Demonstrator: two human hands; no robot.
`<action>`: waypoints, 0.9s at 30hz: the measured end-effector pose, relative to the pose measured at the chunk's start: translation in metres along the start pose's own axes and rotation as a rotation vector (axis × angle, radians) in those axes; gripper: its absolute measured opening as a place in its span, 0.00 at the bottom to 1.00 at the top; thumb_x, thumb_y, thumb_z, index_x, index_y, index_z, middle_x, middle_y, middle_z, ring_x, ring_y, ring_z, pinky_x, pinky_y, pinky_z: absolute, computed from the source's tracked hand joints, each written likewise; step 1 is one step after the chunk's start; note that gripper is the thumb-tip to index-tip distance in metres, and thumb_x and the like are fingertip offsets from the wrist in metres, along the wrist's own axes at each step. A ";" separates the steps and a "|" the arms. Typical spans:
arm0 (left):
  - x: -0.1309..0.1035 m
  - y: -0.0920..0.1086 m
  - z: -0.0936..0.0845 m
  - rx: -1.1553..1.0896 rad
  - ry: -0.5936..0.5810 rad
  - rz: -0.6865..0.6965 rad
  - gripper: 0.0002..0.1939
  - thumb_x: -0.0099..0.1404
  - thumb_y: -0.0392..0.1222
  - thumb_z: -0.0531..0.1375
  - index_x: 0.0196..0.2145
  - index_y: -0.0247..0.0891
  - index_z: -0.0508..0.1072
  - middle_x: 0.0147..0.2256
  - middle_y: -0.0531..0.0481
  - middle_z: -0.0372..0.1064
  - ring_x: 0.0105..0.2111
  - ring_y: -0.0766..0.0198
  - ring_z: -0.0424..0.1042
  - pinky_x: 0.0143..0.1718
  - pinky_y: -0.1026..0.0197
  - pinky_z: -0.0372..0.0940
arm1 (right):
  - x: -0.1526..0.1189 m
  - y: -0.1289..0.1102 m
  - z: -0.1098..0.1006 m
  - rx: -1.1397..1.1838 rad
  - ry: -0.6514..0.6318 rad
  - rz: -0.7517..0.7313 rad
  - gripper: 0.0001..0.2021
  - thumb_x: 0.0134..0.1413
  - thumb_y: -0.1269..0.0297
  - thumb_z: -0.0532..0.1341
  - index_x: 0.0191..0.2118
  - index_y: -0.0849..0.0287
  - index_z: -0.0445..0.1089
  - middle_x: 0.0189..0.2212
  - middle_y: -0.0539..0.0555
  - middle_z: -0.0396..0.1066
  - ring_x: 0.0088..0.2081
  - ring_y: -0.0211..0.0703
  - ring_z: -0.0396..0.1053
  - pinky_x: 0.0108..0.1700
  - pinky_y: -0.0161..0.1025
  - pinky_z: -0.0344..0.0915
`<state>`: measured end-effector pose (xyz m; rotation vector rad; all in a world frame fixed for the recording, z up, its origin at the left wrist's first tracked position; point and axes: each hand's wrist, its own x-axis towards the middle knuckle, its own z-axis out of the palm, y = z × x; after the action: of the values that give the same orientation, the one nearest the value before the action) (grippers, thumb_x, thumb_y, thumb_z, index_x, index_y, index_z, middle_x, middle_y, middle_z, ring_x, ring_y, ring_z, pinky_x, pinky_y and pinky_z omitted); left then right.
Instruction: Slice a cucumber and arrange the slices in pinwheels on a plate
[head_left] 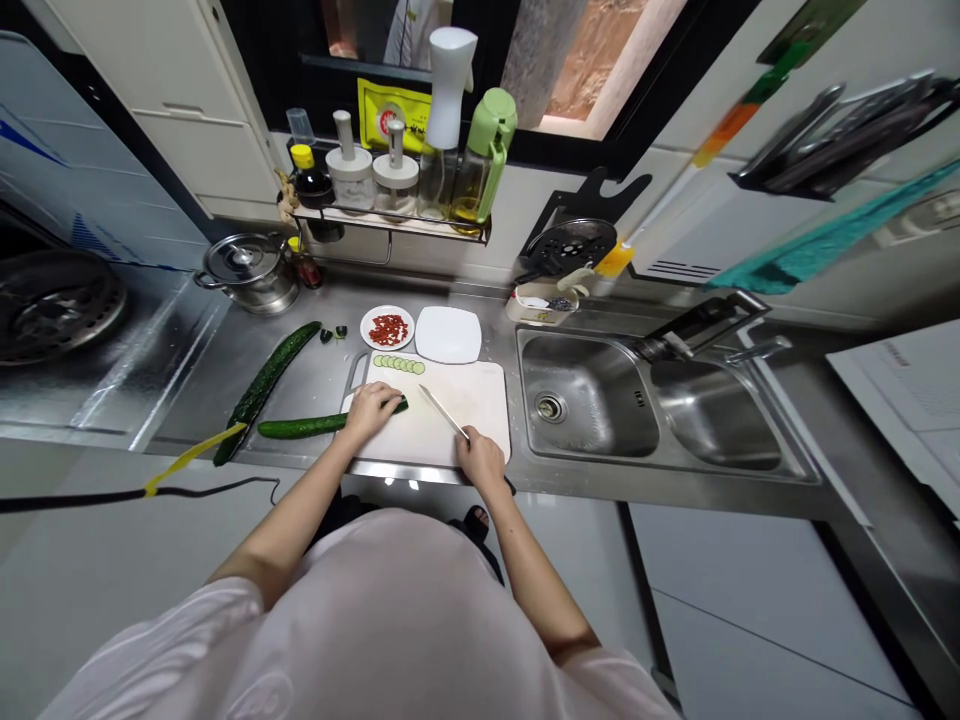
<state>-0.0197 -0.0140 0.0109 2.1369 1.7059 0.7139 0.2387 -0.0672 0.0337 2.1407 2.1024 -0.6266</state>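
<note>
My left hand (372, 408) is closed over a long green cucumber (301, 427), which lies partly on the white cutting board (472, 400) and sticks out past its left side. A short cut end shows beyond my fingers. In my right hand (481, 460) is the dark handle of a kitchen knife (444, 411), its blade angled up and left over the board, apart from the cucumber. A row of pale cucumber slices (399, 364) lies along the board's top edge. Behind the board are a plate of chopped red pieces (389, 329) and a white square plate (448, 335).
Another whole cucumber (276, 373) rests on the counter at left, near small dark green scraps (327, 336). A lidded steel pot (251, 272) stands behind it. To the right is a double sink (592, 395); above, a shelf (390, 222) carries jars and bottles.
</note>
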 end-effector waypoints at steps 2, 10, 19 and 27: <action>0.001 0.001 0.000 -0.011 -0.014 0.021 0.13 0.67 0.47 0.55 0.41 0.45 0.78 0.39 0.48 0.74 0.42 0.59 0.69 0.45 0.55 0.60 | 0.000 -0.002 0.001 0.012 -0.018 -0.005 0.18 0.67 0.56 0.45 0.51 0.55 0.67 0.39 0.56 0.75 0.42 0.45 0.71 0.41 0.36 0.56; -0.001 -0.003 0.008 0.006 -0.023 0.068 0.13 0.68 0.47 0.54 0.41 0.45 0.78 0.38 0.49 0.74 0.41 0.60 0.70 0.45 0.56 0.60 | 0.004 -0.009 0.003 0.024 -0.049 -0.047 0.17 0.68 0.57 0.45 0.45 0.57 0.69 0.38 0.57 0.74 0.41 0.44 0.70 0.38 0.34 0.55; -0.004 -0.002 0.009 0.061 -0.015 0.074 0.14 0.69 0.47 0.52 0.42 0.45 0.77 0.39 0.48 0.74 0.42 0.59 0.69 0.47 0.54 0.58 | 0.003 -0.030 -0.009 0.060 -0.067 -0.142 0.15 0.68 0.60 0.46 0.49 0.60 0.65 0.40 0.58 0.74 0.42 0.45 0.71 0.39 0.34 0.56; -0.004 0.000 0.007 0.060 -0.049 0.032 0.15 0.69 0.48 0.52 0.42 0.45 0.77 0.40 0.47 0.74 0.44 0.58 0.69 0.49 0.53 0.56 | -0.003 -0.056 -0.011 0.049 -0.140 -0.178 0.13 0.67 0.65 0.46 0.50 0.62 0.62 0.40 0.61 0.74 0.43 0.46 0.71 0.41 0.35 0.58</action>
<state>-0.0160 -0.0174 0.0045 2.2076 1.6923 0.6213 0.1867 -0.0626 0.0576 1.8843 2.2372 -0.8276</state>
